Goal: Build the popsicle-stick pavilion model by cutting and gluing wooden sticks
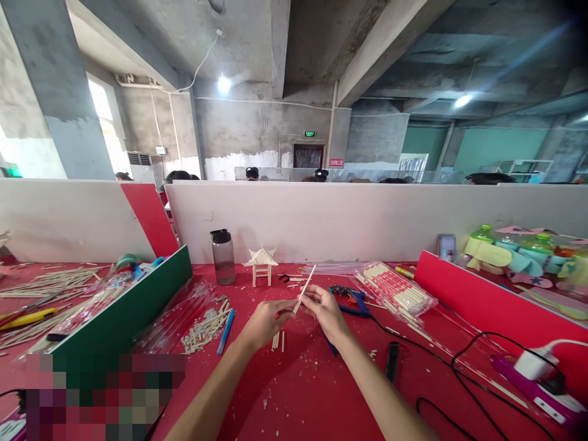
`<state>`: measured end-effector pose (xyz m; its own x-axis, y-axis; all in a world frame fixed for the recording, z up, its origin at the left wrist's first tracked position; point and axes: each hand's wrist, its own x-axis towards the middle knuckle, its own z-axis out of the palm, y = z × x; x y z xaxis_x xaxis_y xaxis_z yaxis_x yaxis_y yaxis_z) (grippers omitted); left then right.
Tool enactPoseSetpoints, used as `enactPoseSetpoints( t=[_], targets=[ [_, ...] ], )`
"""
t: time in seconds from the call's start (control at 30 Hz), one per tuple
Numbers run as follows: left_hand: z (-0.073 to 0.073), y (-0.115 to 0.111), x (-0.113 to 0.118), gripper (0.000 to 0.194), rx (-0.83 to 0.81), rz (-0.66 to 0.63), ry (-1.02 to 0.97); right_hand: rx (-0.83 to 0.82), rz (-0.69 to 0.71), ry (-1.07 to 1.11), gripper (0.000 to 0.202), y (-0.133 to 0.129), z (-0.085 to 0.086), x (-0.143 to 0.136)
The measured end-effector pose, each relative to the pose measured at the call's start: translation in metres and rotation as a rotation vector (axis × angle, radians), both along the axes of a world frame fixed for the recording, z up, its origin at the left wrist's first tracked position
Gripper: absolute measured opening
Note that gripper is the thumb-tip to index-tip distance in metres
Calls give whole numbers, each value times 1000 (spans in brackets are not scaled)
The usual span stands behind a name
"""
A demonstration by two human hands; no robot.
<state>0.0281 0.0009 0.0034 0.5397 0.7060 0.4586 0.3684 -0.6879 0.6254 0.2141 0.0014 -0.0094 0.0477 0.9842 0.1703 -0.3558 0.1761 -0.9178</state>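
Above the red table, my left hand [269, 320] and my right hand [323, 306] meet around a pale wooden stick [306, 285], which slants up to the right. The fingers of both hands are closed on it near its lower part. Several short sticks [277, 342] lie on the table just below my left hand. Beyond my hands stands a small pavilion model [261, 266] made of sticks, upright on its legs. A blue glue gun [351, 300] lies to the right of my right hand, partly hidden by it.
A bottle [223, 257] stands left of the model. Cut stick pieces [206, 331] and a blue pen [226, 331] lie at left, bagged sticks [399, 291] at right. Black cables [427, 350] cross the right side towards a purple power strip [542, 392]. Green [124, 312] and red [496, 303] dividers flank the space.
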Motion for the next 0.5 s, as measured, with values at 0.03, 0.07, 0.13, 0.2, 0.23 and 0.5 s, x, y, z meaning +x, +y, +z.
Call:
enactPoseSetpoints(
  t=[0.03,0.07,0.13,0.2,0.23,0.5],
  targets=[
    [-1,1,0,28,10,5,-6,2,-1,1,42,-1,0,-1],
    [-2,1,0,27,21,10,-11,5,-1,3,42,-1,1,-1],
    [-4,2,0,27,39,23,-26,6,5,10,43,-3,1,-3],
    [-5,3,0,27,51,38,-39,2,13,26,44,-4,1,-4],
    [-5,3,0,28,57,46,-41,-2,16,37,46,-4,1,-4],
    [-9,5,-1,28,98,48,7,-64,17,110,46,-7,-1,-7]
  ],
)
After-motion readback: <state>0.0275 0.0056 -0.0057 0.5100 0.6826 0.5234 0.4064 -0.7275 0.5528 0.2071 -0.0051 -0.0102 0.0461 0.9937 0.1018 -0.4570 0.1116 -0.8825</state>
